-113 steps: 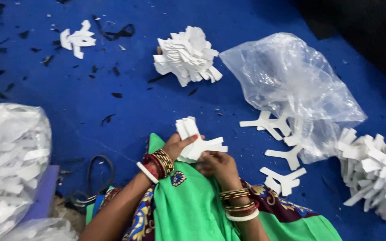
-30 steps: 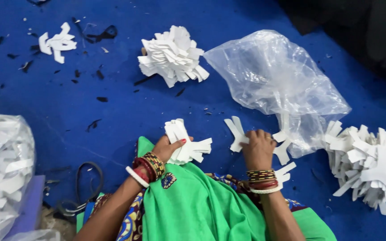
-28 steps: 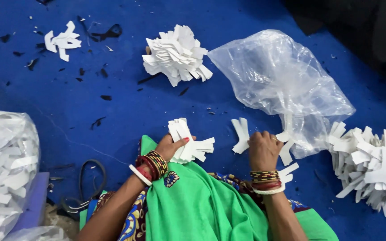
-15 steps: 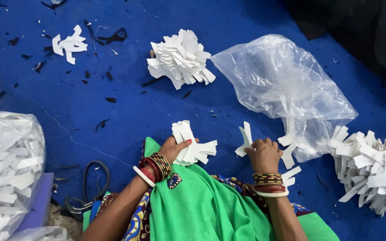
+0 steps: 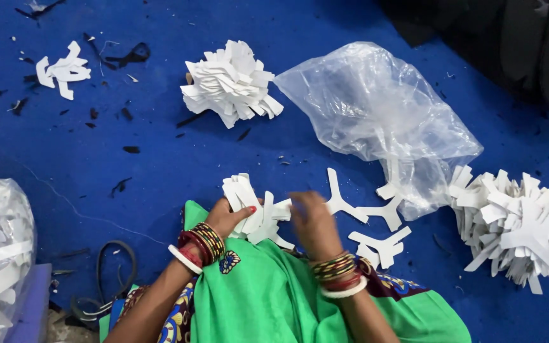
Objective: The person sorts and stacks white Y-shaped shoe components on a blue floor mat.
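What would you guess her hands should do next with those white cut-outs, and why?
Probably lay the piece at the right hand onto the stack of white cut-outs that the left hand grips, then square it up. The right hand is blurred right beside that stack, and more loose cut-outs lie on the blue floor just beyond, within easy reach.

The floor is covered by a deep blue mat (image 5: 128, 152), slightly creased, with a thin pale line running across its lower left part. Small dark scraps (image 5: 131, 149) and white flecks are scattered over it, thickest toward the upper left. A dark, unlit area (image 5: 516, 38) occupies the upper right corner; its contents cannot be made out. A pale lilac flat slab (image 5: 33, 305) sits at the lower left edge. Lighting is even and diffuse, without hard shadows. No walls or windows are in view.
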